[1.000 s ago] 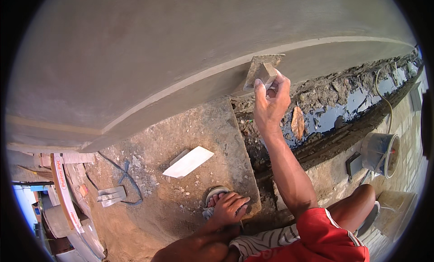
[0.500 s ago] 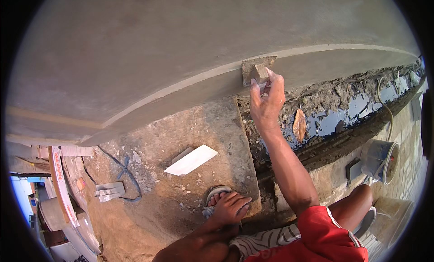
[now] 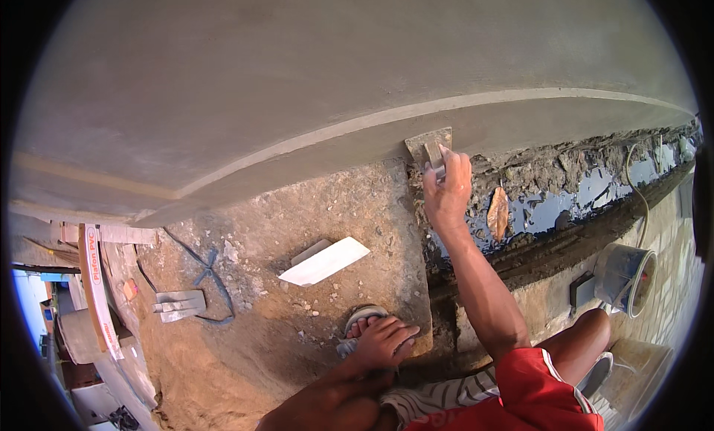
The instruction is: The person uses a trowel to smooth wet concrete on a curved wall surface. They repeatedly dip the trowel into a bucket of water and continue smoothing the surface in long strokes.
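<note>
Trowel (image 3: pixel 427 146) flat against grey plastered wall (image 3: pixel 297 81), right hand (image 3: pixel 446 189) grip clenched on its handle, left hand (image 3: pixel 383 342) spread over foot (image 3: pixel 362 328)

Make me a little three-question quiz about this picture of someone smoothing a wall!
1. True or false: the right hand presses a small trowel against the grey wall.
2. Where does the left hand rest? A) on the bucket B) on the person's own foot in a sandal C) on the white flat board
3. Fill in: the white flat board lies on the sandy ____.

Key: 1 true; 2 B; 3 ground.
</note>
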